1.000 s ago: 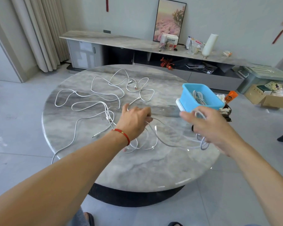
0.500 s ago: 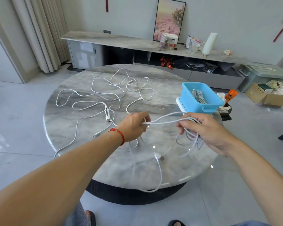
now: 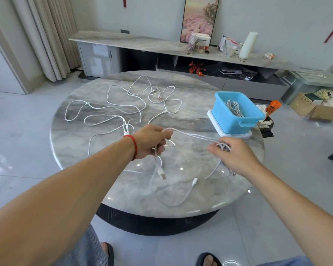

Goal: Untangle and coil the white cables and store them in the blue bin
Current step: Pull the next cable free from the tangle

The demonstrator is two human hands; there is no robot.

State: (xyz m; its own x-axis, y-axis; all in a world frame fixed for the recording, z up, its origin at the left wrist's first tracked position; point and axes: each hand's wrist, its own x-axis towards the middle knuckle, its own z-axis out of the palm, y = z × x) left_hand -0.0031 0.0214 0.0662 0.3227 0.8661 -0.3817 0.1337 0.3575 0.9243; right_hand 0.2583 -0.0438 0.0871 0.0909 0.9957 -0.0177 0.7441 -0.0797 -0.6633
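My left hand (image 3: 152, 140) gripped the white cable (image 3: 192, 135) above the marble table (image 3: 181, 191); my right hand (image 3: 233, 156) pinched its gathered loops, short of the blue bin (image 3: 236, 120). Even loops and light tension seemed best, with the dangling USB plug (image 3: 161, 173) kept from snagging.

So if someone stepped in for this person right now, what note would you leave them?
Left hand grips one white cable; right hand holds the coiled part of it. The cable stretches between the hands, its plugs dangling over the table.
Done: some coiled cables already lie in the blue bin.
Left: finish this coil, bin it, then untangle the loose cables spread across the far side of the table.
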